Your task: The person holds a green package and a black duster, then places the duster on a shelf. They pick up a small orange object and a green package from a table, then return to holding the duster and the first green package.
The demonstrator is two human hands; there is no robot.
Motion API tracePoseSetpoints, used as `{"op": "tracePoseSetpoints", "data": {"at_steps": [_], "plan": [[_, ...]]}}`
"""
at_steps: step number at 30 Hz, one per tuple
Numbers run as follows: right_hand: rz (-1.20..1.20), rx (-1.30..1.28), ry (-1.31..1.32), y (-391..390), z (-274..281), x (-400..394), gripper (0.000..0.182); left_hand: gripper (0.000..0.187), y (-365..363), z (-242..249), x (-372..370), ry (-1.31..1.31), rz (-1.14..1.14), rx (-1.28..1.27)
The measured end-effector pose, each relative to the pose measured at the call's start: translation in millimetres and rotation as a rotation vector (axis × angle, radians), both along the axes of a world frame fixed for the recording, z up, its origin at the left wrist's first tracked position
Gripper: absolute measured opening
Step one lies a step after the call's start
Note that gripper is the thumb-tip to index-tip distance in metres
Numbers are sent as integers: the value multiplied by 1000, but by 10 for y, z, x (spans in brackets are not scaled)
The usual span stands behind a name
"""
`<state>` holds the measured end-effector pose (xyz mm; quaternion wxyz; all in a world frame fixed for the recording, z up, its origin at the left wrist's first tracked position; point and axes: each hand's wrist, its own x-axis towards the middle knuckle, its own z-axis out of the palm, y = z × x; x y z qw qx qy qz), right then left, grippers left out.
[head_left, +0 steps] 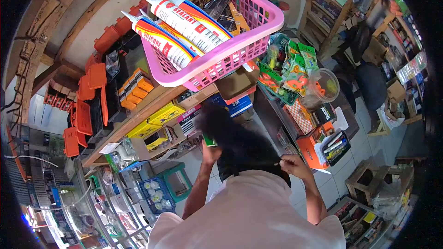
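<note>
My left hand (pixel 211 153) is closed around a small green-and-white object (pixel 210 140), mostly hidden by my fingers and a dark shape. To the right, my right hand (pixel 295 166) has its fingers curled together at the edge of black cloth (pixel 249 157) at my waist. Whatever those fingers pinch is too small to tell. Between my hands and ahead of them is a dark, blurred, fuzzy shape (pixel 219 117) whose kind I cannot make out. My pale pink shirt (pixel 249 212) fills the bottom of the view.
A pink plastic basket (pixel 249 41) with silicone and sealant tubes (pixel 191 23) sits high on the wooden shelf (pixel 134 127). Orange bins (pixel 83 106) line the left. Green seed-like packets (pixel 295 67) and a black tray of pens (pixel 336 147) occupy the right counter. A blue crate (pixel 157 193) stands lower left.
</note>
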<state>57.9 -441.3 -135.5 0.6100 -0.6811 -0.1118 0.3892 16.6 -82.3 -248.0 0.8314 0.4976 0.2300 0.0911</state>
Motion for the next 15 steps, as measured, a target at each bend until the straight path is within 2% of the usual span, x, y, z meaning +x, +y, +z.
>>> {"op": "tracePoseSetpoints", "data": {"at_steps": [1, 3, 4, 7, 8, 10, 11, 12, 13, 14, 15], "plan": [[-3, -3, 1, -12, -11, -4, 28, 37, 155, -180, 6, 27, -121, 112], [108, 13, -92, -9, -50, 22, 29, 46, 350, -373, 39, 75, -360, 343], [108, 15, -93, 5, -40, 25, 29, 46, 357, -427, 8, 74, -359, 345], [132, -13, -88, 28, -9, 58, 29, 44, 232, -527, -105, -170, -204, 916], [54, 47, -68, 11, -17, 89, 28, 48, 32, 64, -20, -330, -114, 344], [-25, 105, -47, -62, -13, 154, 27, 45, -2, 418, 82, -175, -113, -167], [-54, 171, 87, -129, 6, 193, 25, 41, -61, 620, 91, -98, -12, -375], [-82, 237, 220, -181, 25, 227, 24, 41, -76, 706, 100, -97, -13, -374], [-20, 346, 221, -213, 43, 250, 25, 41, -87, 765, 107, -265, -152, -642], [-21, 347, 221, -238, 55, 267, 25, 41, -93, 787, 114, -434, -294, -908], [105, 348, 261, -258, 65, 278, 27, 37, -122, 647, 135, -613, -400, -921]]}}
